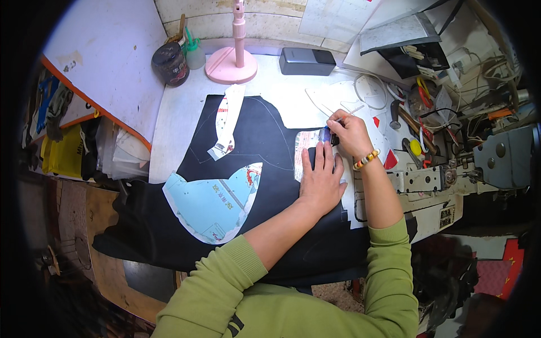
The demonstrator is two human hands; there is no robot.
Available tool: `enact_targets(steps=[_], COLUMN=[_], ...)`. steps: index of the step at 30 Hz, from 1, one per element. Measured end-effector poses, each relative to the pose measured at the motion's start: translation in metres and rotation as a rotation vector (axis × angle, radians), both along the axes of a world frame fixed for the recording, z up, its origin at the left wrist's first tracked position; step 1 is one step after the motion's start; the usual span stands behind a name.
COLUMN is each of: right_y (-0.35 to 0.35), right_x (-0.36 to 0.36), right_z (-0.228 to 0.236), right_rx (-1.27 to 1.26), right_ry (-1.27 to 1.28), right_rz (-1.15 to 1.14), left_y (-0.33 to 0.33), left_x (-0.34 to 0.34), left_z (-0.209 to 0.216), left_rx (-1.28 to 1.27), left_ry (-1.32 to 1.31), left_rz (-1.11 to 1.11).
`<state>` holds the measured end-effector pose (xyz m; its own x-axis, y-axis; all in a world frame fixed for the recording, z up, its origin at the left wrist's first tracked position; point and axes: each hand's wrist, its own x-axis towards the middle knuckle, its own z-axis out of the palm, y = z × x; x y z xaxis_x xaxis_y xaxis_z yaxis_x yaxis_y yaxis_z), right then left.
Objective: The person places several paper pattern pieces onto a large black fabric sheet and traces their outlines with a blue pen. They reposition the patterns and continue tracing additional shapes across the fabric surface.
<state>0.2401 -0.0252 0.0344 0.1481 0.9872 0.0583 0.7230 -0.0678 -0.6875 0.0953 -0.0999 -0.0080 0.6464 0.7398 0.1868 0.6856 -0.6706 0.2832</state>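
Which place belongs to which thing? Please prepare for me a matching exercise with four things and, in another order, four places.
Things:
1. Pink stand
2. Blue paper piece
3. Left hand
4. Bead bracelet

Places:
A. Around the wrist of the right hand
B. Between the green-topped bottle and the grey box
C. With fingers reaching onto the printed white paper piece
D. On the black cloth, to the left of both hands

Right pairs: 1-B, 2-D, 3-C, 4-A.
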Motion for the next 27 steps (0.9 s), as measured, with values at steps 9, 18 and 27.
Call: enact_targets(steps=[9,18,27], right_y=[-0.009,-0.036,-0.050], right_x=[0.014,0.012,-0.007], right_z=[-0.009,-0.024,-0.029], right_rx=[0.023,0.100,0.158], right_ry=[0.092,0.160,0.278], right_rz=[-0.062,-0.130,-0.242], left_y=[0.003,0.039,0.069], left_x=[-0.003,-0.025,-0.035], left_z=[0.009,0.023,0.038], left_rx=[0.003,-0.113,-0.392], left_ry=[0.004,-0.220,-0.217], left_rz=[-0.003,-0.106,-0.056])
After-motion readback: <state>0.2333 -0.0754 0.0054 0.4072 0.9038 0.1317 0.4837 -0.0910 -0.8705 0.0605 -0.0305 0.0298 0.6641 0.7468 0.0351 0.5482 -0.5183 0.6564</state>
